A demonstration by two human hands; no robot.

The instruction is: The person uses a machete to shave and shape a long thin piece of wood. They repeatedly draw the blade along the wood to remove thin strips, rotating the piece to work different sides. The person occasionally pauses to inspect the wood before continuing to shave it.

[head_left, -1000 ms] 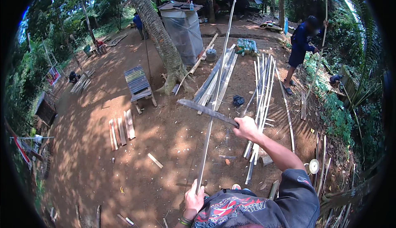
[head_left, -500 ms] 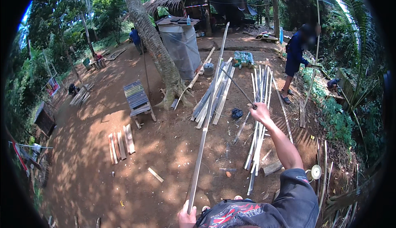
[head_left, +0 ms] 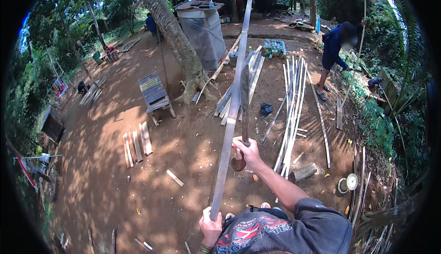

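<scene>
A long, flat bamboo strip slants up and away in front of me. My left hand is closed around its near end, low by my body. My right hand grips the handle of a machete with a curved butt. The dark machete blade points up and away, close beside the strip's right side. The fingers of this hand are right at the strip's edge; whether they touch it I cannot tell.
Long pale strips lie to the right, and a pile of slats lies ahead. A tree trunk, slatted bench and short log stand or lie around. At right, a person in dark blue bends by a pole.
My right hand has moved left and down with the machete, bringing its blade upright beside the strip. The strip's near end and my left hand have risen slightly. The person at right bends lower.
</scene>
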